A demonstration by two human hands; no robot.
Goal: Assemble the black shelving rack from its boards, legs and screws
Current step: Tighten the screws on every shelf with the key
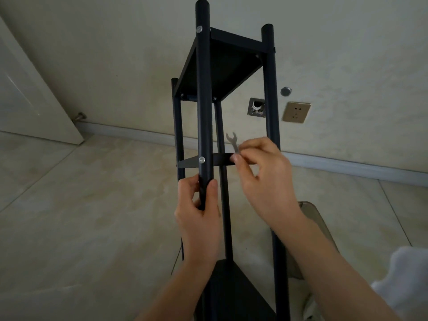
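Closest in, the left hand (199, 212) is wrapped around the near leg (203, 100) of the black rack (222, 72), grip closed on it just under a silver screw (202, 160). The right hand (261, 172) pinches a small flat wrench (233, 142) beside the middle board (220, 160), open end pointing up. The rack lies tipped over the tiled floor (92, 216), its far board toward the wall, where a socket (296, 111) sits.

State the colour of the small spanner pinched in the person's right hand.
Silvery grey metal; the spanner shows best in the head view, above the right hand.
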